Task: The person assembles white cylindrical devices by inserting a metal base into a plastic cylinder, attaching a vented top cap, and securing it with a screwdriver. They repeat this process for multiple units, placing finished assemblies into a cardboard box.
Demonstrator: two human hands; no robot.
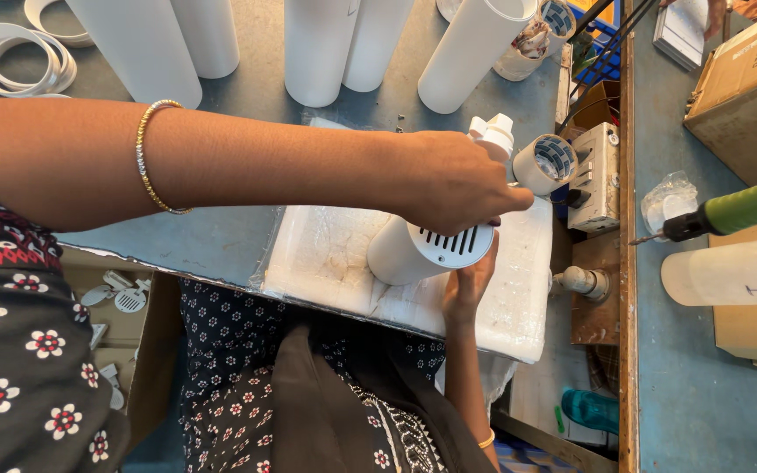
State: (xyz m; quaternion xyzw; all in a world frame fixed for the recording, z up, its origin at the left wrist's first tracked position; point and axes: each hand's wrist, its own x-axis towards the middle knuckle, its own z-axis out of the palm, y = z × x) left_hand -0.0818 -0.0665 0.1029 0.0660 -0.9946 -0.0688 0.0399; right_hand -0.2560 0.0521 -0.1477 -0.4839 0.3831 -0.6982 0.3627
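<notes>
patterned dark cloth fills the near edge, below a blue-grey worktop (238,236) crowded with tall white tubes (321,44) and flat white rings (10,57); cardboard boxes (746,96) stand at the right. on a white foam pad (326,254) lies a white cylindrical lamp housing (422,250). left hand (457,180) clamps over its top, grip curled shut around it; right hand (470,280) presses up under its slotted end cap (453,245), fingers closed against it.
</notes>
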